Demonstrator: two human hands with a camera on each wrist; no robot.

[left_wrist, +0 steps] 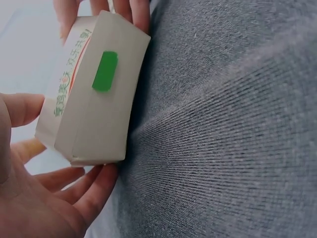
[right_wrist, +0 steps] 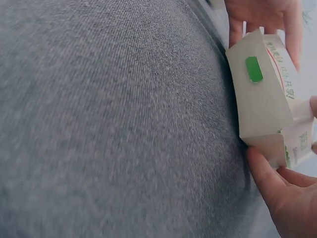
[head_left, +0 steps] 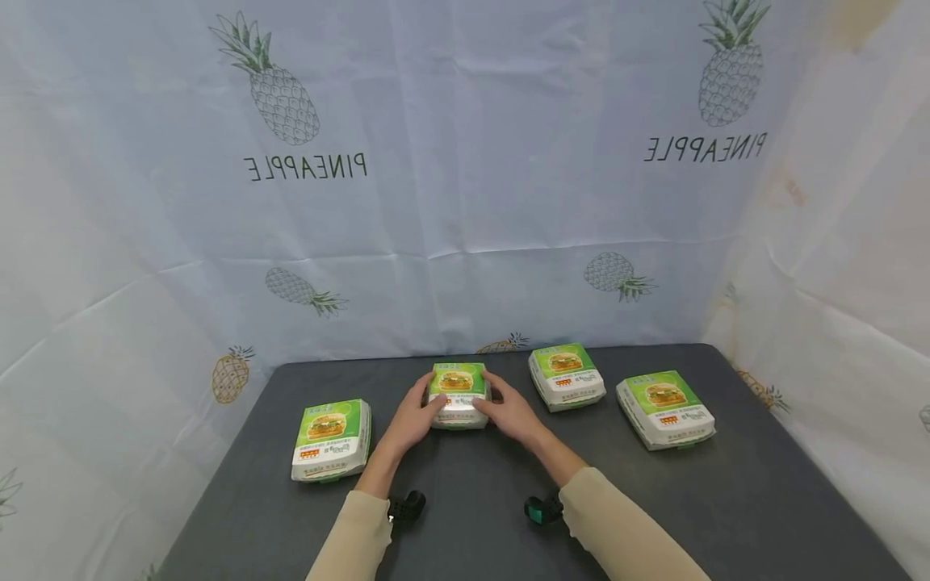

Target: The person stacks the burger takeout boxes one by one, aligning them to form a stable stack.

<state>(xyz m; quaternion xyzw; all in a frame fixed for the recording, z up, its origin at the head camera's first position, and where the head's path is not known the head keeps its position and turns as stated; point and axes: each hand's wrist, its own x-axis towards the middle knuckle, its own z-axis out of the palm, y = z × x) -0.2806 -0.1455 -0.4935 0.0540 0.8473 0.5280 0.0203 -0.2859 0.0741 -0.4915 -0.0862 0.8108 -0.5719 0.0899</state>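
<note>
Between my two hands a green-and-white burger box [head_left: 458, 383] with a burger picture on its lid stands on the dark grey table [head_left: 465, 516]. The left hand [head_left: 414, 415] grips its left side, thumb over the lid's front edge. On the opposite side the right hand [head_left: 512, 413] holds it the same way. Seen from the left wrist, the box [left_wrist: 101, 99] shows a green tab on its front, with left fingers [left_wrist: 96, 193] at its lower edge. In the right wrist view the box [right_wrist: 262, 104] appears closed, and right fingers [right_wrist: 267, 173] touch its side near the table.
One similar burger box [head_left: 332, 440] sits to the left. Two more, a back-right box [head_left: 567, 377] and a far-right box [head_left: 664, 409], lie to the right. A white curtain [head_left: 465, 202] printed with pineapples hangs behind the table and along both sides.
</note>
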